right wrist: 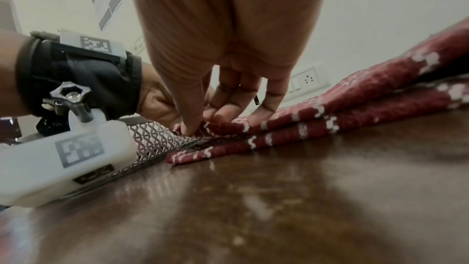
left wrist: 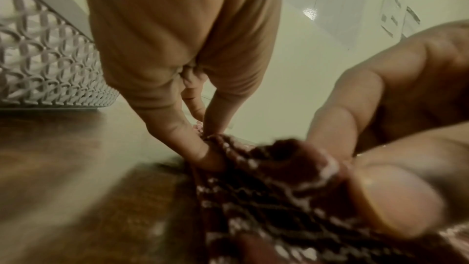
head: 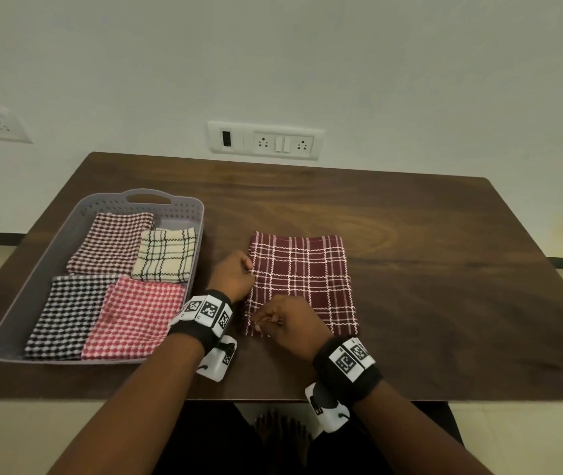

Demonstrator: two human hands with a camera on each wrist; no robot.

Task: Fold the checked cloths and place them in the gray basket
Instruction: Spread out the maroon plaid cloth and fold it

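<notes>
A maroon checked cloth (head: 302, 279) with white lines lies folded in layers on the dark wooden table (head: 427, 269), right of the gray basket (head: 50, 265). My left hand (head: 235, 274) pinches the cloth's left edge about midway along; the pinch shows in the left wrist view at the maroon cloth (left wrist: 253, 188). My right hand (head: 287, 323) pinches the near left corner, thumb and fingers closed on the top layer of the cloth (right wrist: 330, 103). The basket holds several folded checked cloths: brown-white (head: 109, 245), cream-black (head: 167, 255), black-white (head: 67, 313) and red-white (head: 133, 317).
The basket's perforated wall (left wrist: 45, 63) stands close to the left of my left hand. A wall with socket plates (head: 266, 140) runs behind the table. The table's near edge (head: 170, 401) lies just under my wrists.
</notes>
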